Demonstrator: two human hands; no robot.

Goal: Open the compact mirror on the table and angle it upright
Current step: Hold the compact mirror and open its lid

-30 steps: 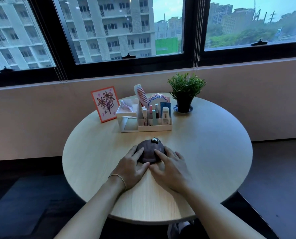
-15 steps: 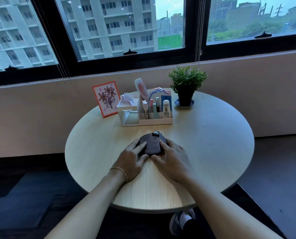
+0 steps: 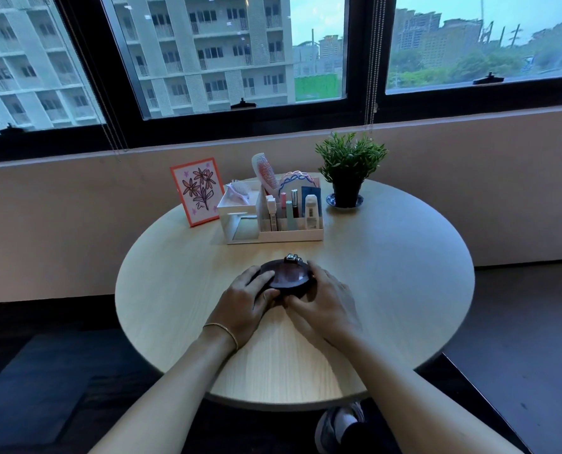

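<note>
A round, dark brown compact mirror with a small metal hinge at its far edge lies on the round wooden table, near the middle. My left hand holds its left side, thumb at the front rim and fingers over the lid. My right hand grips the right and front edge. The lid's front edge looks slightly lifted from the base. The mirror glass is hidden.
A white organizer with a comb, tubes and bottles stands behind the compact. A framed flower picture is at the back left, a potted plant on a saucer at the back right. My shoe shows below the table edge.
Both hands have closed tighter around the compact, and its lid has begun to lift at the front. The camera view has tilted a little.
</note>
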